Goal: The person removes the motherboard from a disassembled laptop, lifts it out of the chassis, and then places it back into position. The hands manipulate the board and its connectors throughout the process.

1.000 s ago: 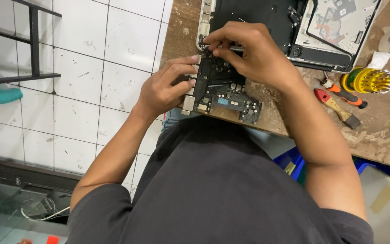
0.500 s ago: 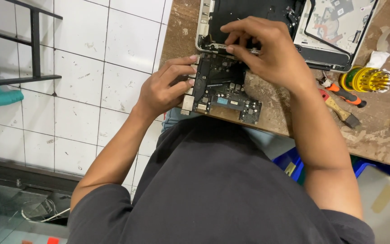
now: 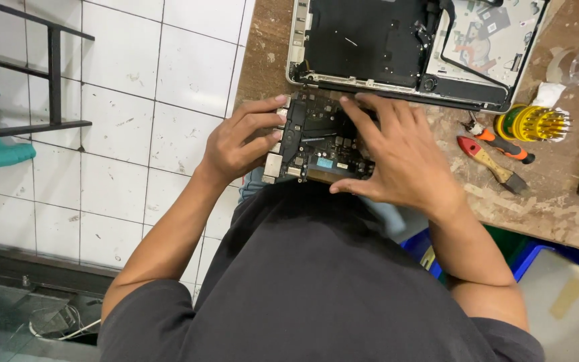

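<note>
Floor: white tiles (image 3: 122, 121) fill the left side, and a dark metal rack (image 3: 53, 74) stands at the far left.
Left hand: your left hand (image 3: 236, 144) takes the left edge of the circuit board; the thumb is on the upper corner and the fingers curl at the side, so this grip is closed on the board.
Circuit board: the dark circuit board (image 3: 316, 144) lies at the near edge of the counter, just in front of the open laptop case and between your two hands. It has silver ports on its left side.
Right hand: your right hand (image 3: 397, 157) lies over the right part of the board with the fingers spread and flat. It touches the board, but I cannot tell if this grip closes on it.
Laptop case: the open laptop case (image 3: 370, 40) lies behind the board, with the inside up.
Counter: the wooden counter (image 3: 557, 201) is worn and stained.
Tools: right of your right hand you see a red-handled tool (image 3: 484, 155), an orange screwdriver (image 3: 504, 146) and a round yellow bit holder (image 3: 534, 124), near to each other.
Bins: blue bins (image 3: 531, 261) stand below the counter edge.
</note>
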